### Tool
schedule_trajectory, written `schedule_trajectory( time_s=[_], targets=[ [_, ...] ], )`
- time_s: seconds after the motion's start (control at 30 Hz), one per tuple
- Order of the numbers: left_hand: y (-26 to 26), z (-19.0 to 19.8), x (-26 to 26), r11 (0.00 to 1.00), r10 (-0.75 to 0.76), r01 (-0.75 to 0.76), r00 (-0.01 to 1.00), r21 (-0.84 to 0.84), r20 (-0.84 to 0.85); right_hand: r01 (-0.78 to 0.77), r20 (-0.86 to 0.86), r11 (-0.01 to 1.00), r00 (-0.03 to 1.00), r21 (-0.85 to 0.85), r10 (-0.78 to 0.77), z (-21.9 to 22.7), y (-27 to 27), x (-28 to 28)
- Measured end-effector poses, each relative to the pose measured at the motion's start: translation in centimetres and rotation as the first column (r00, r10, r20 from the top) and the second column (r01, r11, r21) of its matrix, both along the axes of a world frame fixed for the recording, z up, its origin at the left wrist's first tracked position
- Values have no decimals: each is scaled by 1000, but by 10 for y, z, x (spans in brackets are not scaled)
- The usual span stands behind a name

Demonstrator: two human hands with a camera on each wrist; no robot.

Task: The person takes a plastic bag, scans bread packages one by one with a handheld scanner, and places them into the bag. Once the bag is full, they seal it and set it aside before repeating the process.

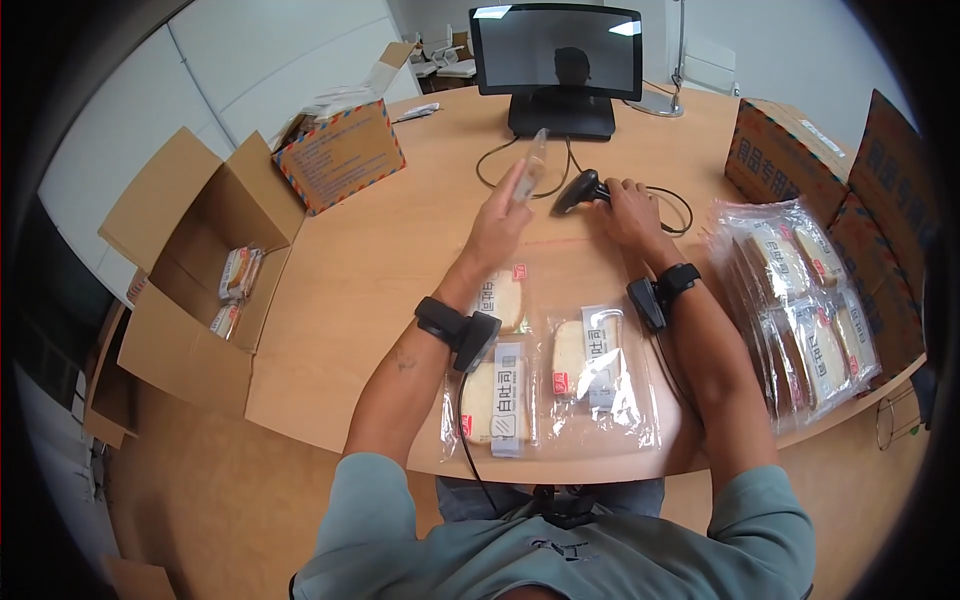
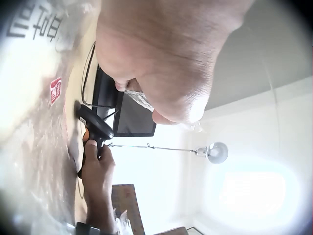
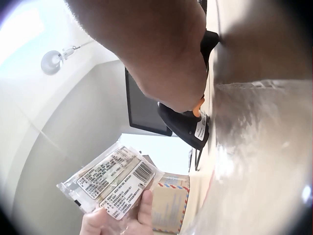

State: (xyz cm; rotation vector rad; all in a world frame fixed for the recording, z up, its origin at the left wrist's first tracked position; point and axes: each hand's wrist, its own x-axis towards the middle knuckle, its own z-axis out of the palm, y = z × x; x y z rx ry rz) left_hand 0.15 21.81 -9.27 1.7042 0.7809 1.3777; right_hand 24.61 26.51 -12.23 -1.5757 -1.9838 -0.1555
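Note:
My left hand [image 1: 497, 228] holds up a clear packet of sliced bread [image 1: 535, 168] over the table, thumb on one side. In the right wrist view the packet's back [image 3: 115, 178] shows printed white labels and a barcode. Across from it, my right hand [image 1: 632, 215] grips a black barcode scanner [image 1: 579, 192], which lies low at the tabletop with its head turned toward the left hand. An orange trigger shows under the fingers. Below my forearms a clear plastic sheet of bread packets [image 1: 590, 360] lies flat, partly covered by the left arm.
An open carton [image 1: 190, 310] with a few bread packets stands at left, a striped-edge box [image 1: 340, 155] behind it. A black monitor [image 1: 558, 55] stands at the back. Stacked bags of bread [image 1: 800, 310] lie at right beside more cartons [image 1: 785, 155]. Cables cross the table.

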Motion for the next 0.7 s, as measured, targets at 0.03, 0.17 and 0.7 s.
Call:
schedule_trajectory(
  time_s=[0.03, 0.17, 0.7],
  targets=[
    [1, -2, 0, 992, 45, -31, 993, 122, -113, 21, 55, 998, 998, 63, -25, -1, -1, 1],
    [6, -8, 0, 890, 226, -30, 896, 455, -382, 37, 75, 965, 995, 258, -58, 11, 14, 10],
    [-29, 15, -6, 905, 335, -123, 797, 407, -503, -491, -943, 869, 253, 65, 214, 63, -11, 3]
  ],
)
